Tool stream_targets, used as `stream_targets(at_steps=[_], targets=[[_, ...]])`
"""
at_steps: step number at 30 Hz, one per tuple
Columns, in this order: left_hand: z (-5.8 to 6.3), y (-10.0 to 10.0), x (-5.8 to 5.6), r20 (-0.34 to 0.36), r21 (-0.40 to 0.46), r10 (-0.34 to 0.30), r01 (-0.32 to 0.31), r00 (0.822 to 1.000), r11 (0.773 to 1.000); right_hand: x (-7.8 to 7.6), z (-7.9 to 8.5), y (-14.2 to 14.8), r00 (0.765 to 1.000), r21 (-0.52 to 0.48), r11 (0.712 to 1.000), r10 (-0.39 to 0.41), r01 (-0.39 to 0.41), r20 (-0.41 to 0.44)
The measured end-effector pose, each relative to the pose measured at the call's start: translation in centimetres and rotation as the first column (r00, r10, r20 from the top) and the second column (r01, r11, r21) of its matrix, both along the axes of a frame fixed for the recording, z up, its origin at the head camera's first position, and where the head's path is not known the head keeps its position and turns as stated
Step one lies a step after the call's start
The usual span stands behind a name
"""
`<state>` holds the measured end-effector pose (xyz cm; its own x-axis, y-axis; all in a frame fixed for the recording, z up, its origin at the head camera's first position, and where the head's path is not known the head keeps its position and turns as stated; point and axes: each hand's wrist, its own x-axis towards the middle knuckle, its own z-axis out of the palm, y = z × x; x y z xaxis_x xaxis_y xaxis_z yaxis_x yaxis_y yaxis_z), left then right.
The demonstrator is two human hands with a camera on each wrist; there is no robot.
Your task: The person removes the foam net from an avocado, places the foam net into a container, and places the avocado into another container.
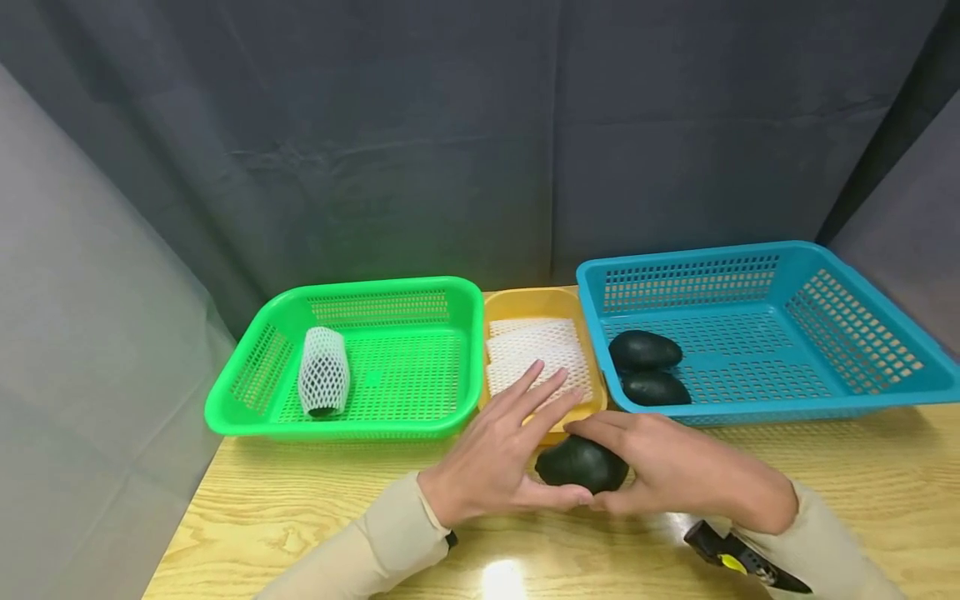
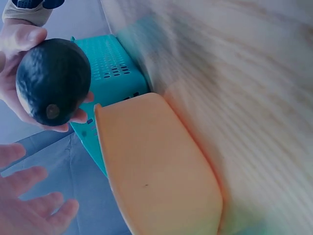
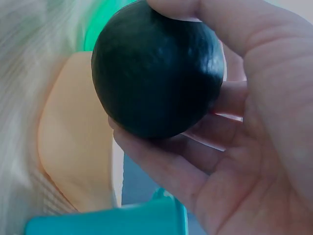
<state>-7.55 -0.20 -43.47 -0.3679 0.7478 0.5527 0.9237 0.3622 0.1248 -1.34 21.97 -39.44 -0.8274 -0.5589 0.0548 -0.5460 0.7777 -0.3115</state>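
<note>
My right hand (image 1: 667, 467) grips a dark green avocado (image 1: 581, 467) above the table, in front of the small yellow tray. Thumb and fingers wrap round the avocado (image 3: 156, 73) in the right wrist view. Beside it my left hand (image 1: 498, 458) has its fingers spread; the left wrist view shows these fingers (image 2: 29, 181) apart from the avocado. White foam net sleeves (image 1: 536, 350) lie in the yellow tray (image 1: 592, 367), beyond the left fingertips. Two more avocados (image 1: 643, 351) rest in the blue basket (image 1: 795, 412) at its left end.
On the left stands a green basket (image 1: 345, 429) holding one dark fruit in a white foam net (image 1: 324, 367). The yellow tray sits between the two baskets on the wooden table (image 1: 247, 508). Dark cloth (image 1: 412, 150) hangs behind.
</note>
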Motion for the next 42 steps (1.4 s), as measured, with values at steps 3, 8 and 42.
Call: stream_targets(at_steps=[3, 8, 42], targets=[[0.2, 0.2, -0.1, -0.013, 0.003, 0.004, -0.004, 1.0, 1.0, 0.0, 0.5, 0.3, 0.999, 0.0, 1.0, -0.03, 0.03, 0.011], [0.6, 0.5, -0.3, -0.016, -0.013, 0.011, -0.011, 1.0, 1.0, 0.1, 1.2, 0.9, 0.997, 0.0, 0.998, -0.068, 0.068, -0.022], [2.9, 3.1, -1.4, 0.014, 0.019, -0.019, 0.018, 1.0, 1.0, -0.7, 3.2, 5.0, 0.948, -0.072, 0.987, -0.156, 0.141, -0.278]])
